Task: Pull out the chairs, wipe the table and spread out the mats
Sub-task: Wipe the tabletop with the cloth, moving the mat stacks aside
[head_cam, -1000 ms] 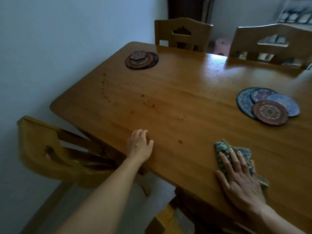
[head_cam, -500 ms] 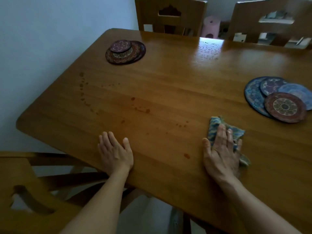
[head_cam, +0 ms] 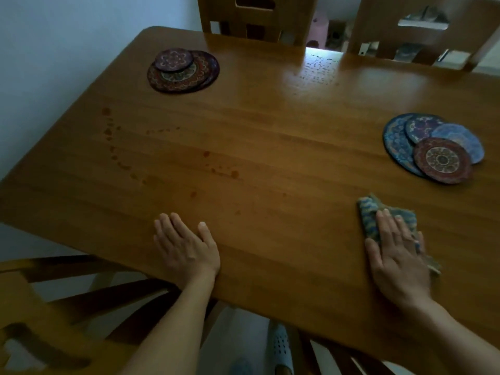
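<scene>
Both hands flat on the surface near its front edge. Left hand [head_cam: 186,251] palm down on bare wood, fingers straight and together, thumb out to the side, holding nothing. Right hand [head_cam: 397,255] pressing down on a crumpled blue-green patterned cloth [head_cam: 374,212], fingers extended over it, not curled round it; cloth sticks out past the fingertips and a bit shows by the wrist side.

Surface is a honey-brown rectangular wooden table [head_cam: 270,131] with rounded corners. Dark reddish spots [head_cam: 108,131] scattered over the left half, running in a loose arc from the far left toward the middle (a few more specks just ahead of the left hand). Glare patch with small dark marks at the far edge between the two far chairs.

Mats are in two piles, well apart:
- dark red-purple round patterned mats [head_cam: 182,70], stacked with a smaller one on top, far left corner area.
- blue and red round patterned mats [head_cam: 433,147], overlapping, fanned out, right side, just beyond the cloth but not touching it.

Chairs: two light wooden chair backs with cut-outs at the far side, one centre [head_cam: 257,17], one right [head_cam: 422,31], both close to the table edge. Third wooden chair [head_cam: 54,320] at lower left, slatted back, angled away from the table's near edge.
</scene>
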A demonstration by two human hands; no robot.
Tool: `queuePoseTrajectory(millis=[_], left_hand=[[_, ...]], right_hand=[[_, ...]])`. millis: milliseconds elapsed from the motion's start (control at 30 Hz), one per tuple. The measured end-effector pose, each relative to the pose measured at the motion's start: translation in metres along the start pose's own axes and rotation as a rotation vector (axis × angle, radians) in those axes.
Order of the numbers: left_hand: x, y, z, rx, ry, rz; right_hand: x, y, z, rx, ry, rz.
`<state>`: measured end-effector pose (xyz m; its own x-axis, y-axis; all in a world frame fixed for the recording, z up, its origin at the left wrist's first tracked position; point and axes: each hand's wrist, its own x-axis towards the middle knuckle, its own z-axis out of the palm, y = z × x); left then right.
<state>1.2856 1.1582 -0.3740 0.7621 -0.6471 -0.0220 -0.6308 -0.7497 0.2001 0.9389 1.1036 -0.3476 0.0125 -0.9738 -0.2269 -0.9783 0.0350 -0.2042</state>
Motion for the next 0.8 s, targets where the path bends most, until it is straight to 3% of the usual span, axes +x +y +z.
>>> queuePoseTrajectory(millis=[100, 167, 267, 367, 467, 533, 600, 667, 800], left_hand=[[0.0, -0.001, 0.002, 0.003, 0.028, 0.008], [0.0, -0.002, 0.003, 0.001, 0.034, 0.018], [0.0, -0.002, 0.005, -0.001, 0.035, 0.023], [0.0, -0.003, 0.004, -0.001, 0.032, 0.023], [-0.001, -0.002, 0.002, -0.013, 0.033, 0.032], [-0.001, -0.002, 0.001, -0.016, 0.037, 0.038], [0.0, -0.003, 0.001, -0.01, 0.035, 0.039], [-0.002, -0.001, 0.001, -0.002, 0.036, 0.036], [0.0, -0.002, 0.002, -0.018, 0.03, 0.028]], right_hand=[[0.049, -0.049, 0.003, 0.022, 0.059, 0.145], [0.079, -0.091, 0.007, 0.016, 0.073, 0.094], [0.085, -0.157, 0.021, -0.004, 0.04, -0.175], [0.025, -0.19, 0.043, -0.045, -0.021, -0.526], [-0.037, -0.16, 0.047, -0.091, -0.134, -0.815], [-0.038, -0.117, 0.04, -0.13, -0.163, -0.872], [-0.014, -0.084, 0.028, -0.12, -0.128, -0.754], [0.019, -0.073, 0.015, -0.08, -0.079, -0.51], [0.081, -0.13, 0.019, -0.039, 0.025, -0.181]])
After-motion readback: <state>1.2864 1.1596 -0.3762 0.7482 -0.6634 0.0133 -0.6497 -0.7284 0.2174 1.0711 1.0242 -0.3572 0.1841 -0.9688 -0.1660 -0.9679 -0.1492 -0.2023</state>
